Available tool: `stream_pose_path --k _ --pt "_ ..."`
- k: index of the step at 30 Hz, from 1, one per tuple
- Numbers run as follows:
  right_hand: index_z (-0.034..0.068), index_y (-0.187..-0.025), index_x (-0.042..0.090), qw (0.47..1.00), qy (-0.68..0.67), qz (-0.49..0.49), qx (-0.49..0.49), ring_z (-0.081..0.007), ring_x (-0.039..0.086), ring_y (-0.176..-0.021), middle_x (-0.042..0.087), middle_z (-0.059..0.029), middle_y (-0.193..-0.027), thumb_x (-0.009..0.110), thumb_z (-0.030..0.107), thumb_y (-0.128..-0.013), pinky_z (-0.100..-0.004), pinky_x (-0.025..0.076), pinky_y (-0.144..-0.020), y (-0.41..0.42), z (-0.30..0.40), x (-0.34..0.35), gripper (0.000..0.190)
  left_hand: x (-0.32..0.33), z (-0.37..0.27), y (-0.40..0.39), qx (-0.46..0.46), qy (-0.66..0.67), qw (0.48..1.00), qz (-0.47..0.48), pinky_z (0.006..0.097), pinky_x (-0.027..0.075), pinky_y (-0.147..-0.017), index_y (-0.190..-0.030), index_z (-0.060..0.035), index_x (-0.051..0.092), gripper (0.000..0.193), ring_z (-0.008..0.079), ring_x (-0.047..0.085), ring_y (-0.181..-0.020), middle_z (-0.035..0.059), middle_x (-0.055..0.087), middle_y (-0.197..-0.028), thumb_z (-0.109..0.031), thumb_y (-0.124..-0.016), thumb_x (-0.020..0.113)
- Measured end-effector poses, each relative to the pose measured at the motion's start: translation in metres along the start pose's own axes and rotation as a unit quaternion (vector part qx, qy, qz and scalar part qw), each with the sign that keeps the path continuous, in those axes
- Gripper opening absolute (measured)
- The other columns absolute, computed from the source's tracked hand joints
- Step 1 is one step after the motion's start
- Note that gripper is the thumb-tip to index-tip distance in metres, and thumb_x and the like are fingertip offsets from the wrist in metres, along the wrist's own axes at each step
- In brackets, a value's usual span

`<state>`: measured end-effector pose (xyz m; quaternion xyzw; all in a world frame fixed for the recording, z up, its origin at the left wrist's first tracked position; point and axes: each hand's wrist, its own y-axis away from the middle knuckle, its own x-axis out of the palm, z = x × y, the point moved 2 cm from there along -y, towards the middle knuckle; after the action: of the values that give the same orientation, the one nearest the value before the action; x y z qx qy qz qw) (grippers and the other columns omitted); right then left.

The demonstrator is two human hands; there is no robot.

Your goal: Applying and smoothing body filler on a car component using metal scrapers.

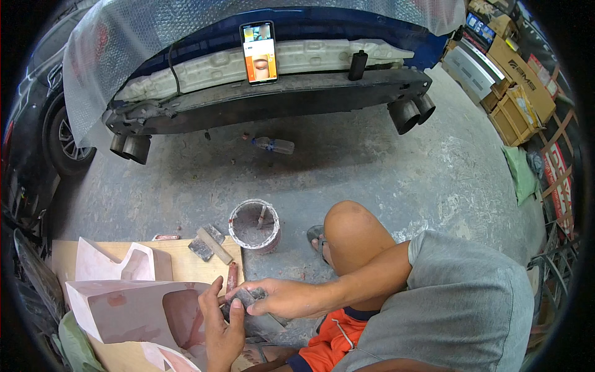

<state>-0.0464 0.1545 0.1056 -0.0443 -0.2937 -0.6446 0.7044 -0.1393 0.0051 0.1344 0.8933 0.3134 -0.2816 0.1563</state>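
Both hands meet at one dark grey piece that looks like folded sandpaper [242, 295]. My left hand [222, 328] pinches its near left edge with the thumb on top. My right hand [283, 297] grips its right side, thumb and fingers around it. Just left of my hands lies a large pinkish-grey moulded panel [125, 304] with a recessed opening, partly hidden by my left hand. Behind it a smaller pale moulded piece [153, 262] rests on a wooden board [186, 269]. A red tube [232, 275] lies beyond my fingers.
A wooden block [214, 245] lies on a grey abrasive sheet [201, 249]. Beside the board stands a stained bucket [254, 245]. Ahead, a car's bumper beam [279, 100] carries a lit phone [259, 53] and a black cylinder [358, 65]. Below lies a plastic bottle [275, 145].
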Motion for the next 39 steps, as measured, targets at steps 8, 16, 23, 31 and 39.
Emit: stream_pose_path --k 8,16,23,31,39 --pt "0.008 -0.144 0.053 1.000 -0.004 0.004 -0.010 -0.0206 0.042 -0.138 0.052 -0.0123 -0.144 0.056 0.010 -0.094 -0.0328 0.030 -0.115 0.000 0.001 0.000 0.051 -0.001 -0.002 0.000 0.004 0.016 1.000 0.006 0.0394 0.034 -0.111 -0.144 0.0025 0.041 0.052 0.0289 0.047 -0.126 0.0196 0.046 -0.134 -0.022 -0.101 0.056" --pt "0.008 -0.143 0.054 1.000 0.000 0.001 -0.015 -0.0196 0.042 -0.137 0.053 -0.0123 -0.144 0.057 0.011 -0.094 -0.0328 0.031 -0.115 -0.003 -0.003 0.000 0.050 -0.001 0.000 0.000 0.006 0.018 1.000 0.005 0.0392 0.033 -0.111 -0.144 0.0020 0.041 0.050 0.0282 0.047 -0.126 0.0187 0.046 -0.134 -0.018 -0.100 0.056" --pt "0.008 -0.145 0.052 1.000 -0.010 0.000 -0.007 -0.0216 0.043 -0.137 0.053 -0.0133 -0.144 0.056 0.012 -0.094 -0.0327 0.031 -0.114 0.000 0.000 0.000 0.052 -0.001 -0.002 0.001 -0.008 0.016 1.000 0.002 0.0387 0.036 -0.109 -0.145 0.0016 0.041 0.052 0.0271 0.049 -0.122 0.0185 0.046 -0.134 -0.018 -0.100 0.057" --pt "0.009 -0.144 0.054 0.999 -0.014 0.009 -0.029 -0.0209 0.042 -0.137 0.052 -0.0131 -0.144 0.057 0.012 -0.094 -0.0323 0.030 -0.115 0.002 0.004 0.003 0.051 0.000 -0.002 0.001 -0.004 0.005 1.000 0.001 0.0390 0.035 -0.110 -0.144 0.0017 0.042 0.051 0.0276 0.048 -0.123 0.0188 0.046 -0.133 -0.018 -0.100 0.056" --pt "0.009 -0.144 0.054 1.000 -0.008 0.005 -0.018 -0.0204 0.042 -0.137 0.053 -0.0129 -0.143 0.057 0.012 -0.094 -0.0318 0.030 -0.115 -0.001 0.000 0.001 0.050 -0.001 -0.004 0.000 -0.005 0.004 1.000 0.003 0.0393 0.034 -0.110 -0.144 0.0018 0.042 0.050 0.0285 0.047 -0.124 0.0194 0.046 -0.133 -0.015 -0.098 0.056"
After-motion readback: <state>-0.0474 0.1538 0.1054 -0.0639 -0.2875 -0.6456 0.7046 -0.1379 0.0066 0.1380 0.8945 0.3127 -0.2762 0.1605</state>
